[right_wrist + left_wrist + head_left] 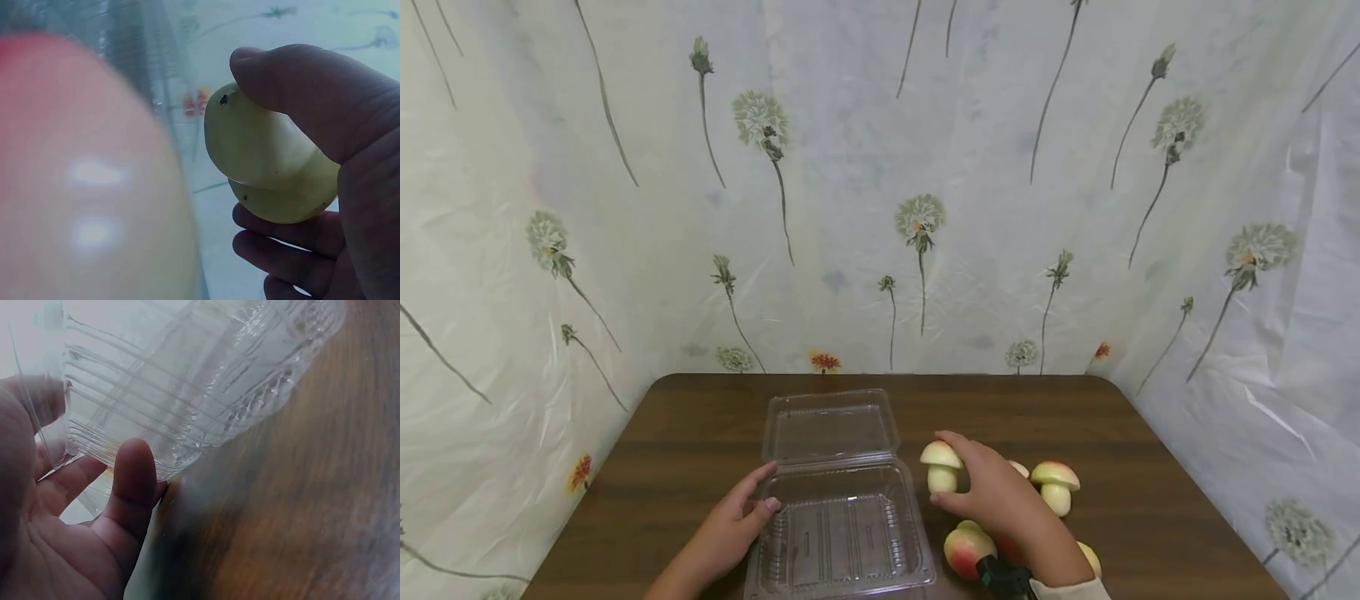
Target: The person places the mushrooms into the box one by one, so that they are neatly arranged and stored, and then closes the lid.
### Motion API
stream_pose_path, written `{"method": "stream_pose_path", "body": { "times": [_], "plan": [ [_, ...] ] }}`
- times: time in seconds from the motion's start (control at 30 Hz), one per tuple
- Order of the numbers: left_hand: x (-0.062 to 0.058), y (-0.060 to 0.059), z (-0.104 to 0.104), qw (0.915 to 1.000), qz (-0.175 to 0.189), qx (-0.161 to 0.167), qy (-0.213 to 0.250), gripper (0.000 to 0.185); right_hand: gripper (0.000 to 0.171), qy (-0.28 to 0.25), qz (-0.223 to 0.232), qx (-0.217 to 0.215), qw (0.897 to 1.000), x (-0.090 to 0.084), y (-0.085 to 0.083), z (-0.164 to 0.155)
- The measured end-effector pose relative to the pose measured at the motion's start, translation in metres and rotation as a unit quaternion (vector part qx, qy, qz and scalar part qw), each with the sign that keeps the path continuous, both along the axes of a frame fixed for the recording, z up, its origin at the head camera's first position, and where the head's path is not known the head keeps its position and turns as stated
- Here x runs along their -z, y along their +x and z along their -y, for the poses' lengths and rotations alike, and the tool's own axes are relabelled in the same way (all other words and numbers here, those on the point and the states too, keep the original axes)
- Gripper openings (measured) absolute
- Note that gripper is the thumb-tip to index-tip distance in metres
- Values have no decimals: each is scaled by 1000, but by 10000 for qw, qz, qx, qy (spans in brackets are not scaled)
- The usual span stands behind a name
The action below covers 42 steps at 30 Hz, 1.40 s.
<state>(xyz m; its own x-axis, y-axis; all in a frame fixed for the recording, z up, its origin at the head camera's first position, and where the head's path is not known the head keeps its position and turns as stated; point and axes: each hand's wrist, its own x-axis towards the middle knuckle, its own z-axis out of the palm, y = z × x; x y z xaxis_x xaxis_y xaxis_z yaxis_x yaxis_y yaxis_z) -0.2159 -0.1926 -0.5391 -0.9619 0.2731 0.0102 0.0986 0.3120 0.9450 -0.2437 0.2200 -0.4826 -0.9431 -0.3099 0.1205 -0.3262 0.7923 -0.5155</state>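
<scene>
A clear plastic clamshell container (917,533) lies on the table, its lid (891,425) folded back away from me. My left hand (739,521) holds the container's left side, the thumb (134,478) lying against the ribbed wall in the left wrist view. To the right of the container, my right hand (992,483) grips a toy mushroom (942,468) with a pale stem and a yellow-red cap. In the right wrist view the mushroom (262,147) sits between the thumb and the curled fingers.
Another toy mushroom (1056,487) stands right of my right hand, and one more is mostly hidden behind that hand. A red-yellow peach-like fruit (968,550) lies below my right wrist, near a yellow piece (1090,558). A patterned curtain (850,208) surrounds the wooden table (700,417).
</scene>
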Motion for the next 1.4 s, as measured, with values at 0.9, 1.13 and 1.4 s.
{"method": "stream_pose_path", "body": {
  "times": [0.9, 1.13, 1.4],
  "plan": [
    [-2, 0, 0, 9999, 76, -68, -71, 59, 89, -499, 78, -466, 9976, -9, 2, 23],
    [-2, -1, -1, 9997, 40, -67, -215, 58, 86, -488, 22, -625, 9968, -12, 4, 31],
    [-1, 0, -1, 9998, 42, -62, -209, 59, 88, -437, -72, -689, 9966, -12, 11, 43]
  ]
}}
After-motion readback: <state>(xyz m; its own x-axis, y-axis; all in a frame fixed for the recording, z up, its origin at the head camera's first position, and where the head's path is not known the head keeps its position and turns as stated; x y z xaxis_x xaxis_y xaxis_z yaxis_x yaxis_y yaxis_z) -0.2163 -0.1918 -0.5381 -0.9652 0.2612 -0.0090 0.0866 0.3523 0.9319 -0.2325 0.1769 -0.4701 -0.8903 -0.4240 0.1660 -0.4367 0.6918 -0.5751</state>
